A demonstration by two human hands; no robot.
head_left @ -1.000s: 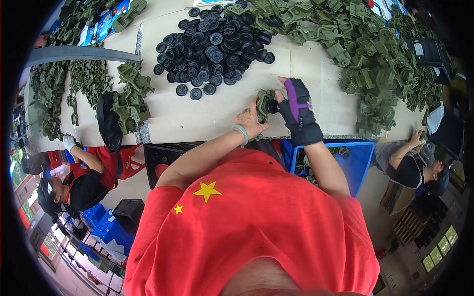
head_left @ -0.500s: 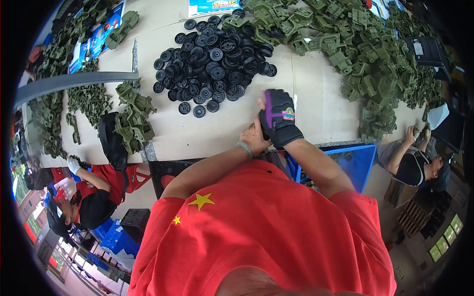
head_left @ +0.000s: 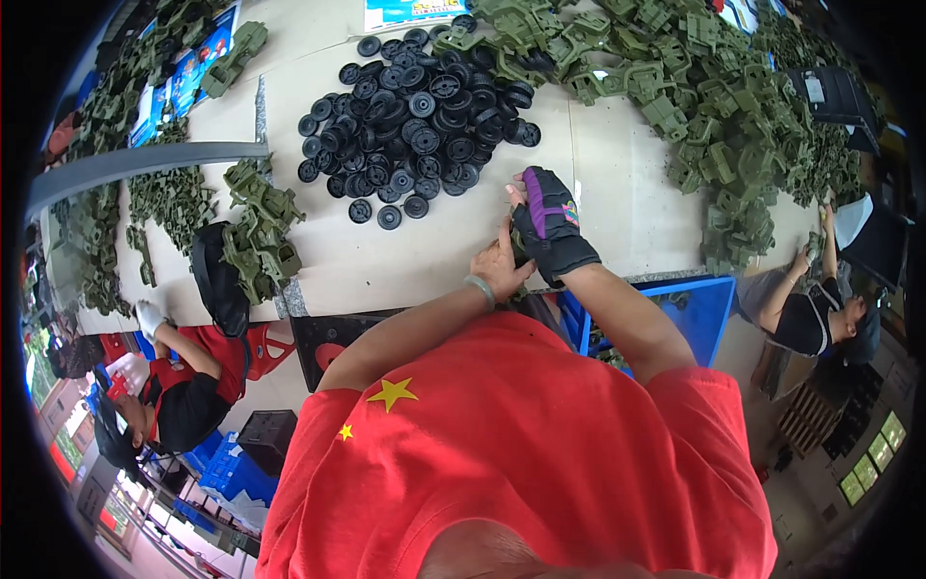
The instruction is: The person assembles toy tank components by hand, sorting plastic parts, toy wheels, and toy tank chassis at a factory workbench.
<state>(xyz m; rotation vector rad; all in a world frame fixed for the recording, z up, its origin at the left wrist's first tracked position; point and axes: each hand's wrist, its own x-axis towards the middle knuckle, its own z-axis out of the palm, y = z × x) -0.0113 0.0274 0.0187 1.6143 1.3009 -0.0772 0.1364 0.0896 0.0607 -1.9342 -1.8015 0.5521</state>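
Observation:
At the near edge of the table my bare left hand (head_left: 498,267), a pale bracelet on its wrist, meets my right hand (head_left: 552,227) in a black and purple half-finger glove. Between them shows a sliver of an olive-green plastic part (head_left: 522,253), mostly covered by the glove. My left index finger points up along it, with the thumb on its near side. The right fingers curl around its far side. Ahead and to the left lies a heap of black toy wheels (head_left: 424,135), apart from both hands.
Olive-green toy vehicle bodies (head_left: 714,125) pile up at the right; more green parts (head_left: 260,232) lie left, beside a black bag (head_left: 219,280). A grey curved bar (head_left: 145,164) crosses the left side. A blue crate (head_left: 699,314) stands below the table edge. Other people work at both sides.
My hands have drawn slightly apart, and the right glove has turned and shifted a little. A bit of green now shows between them. The person at the right has raised an arm.

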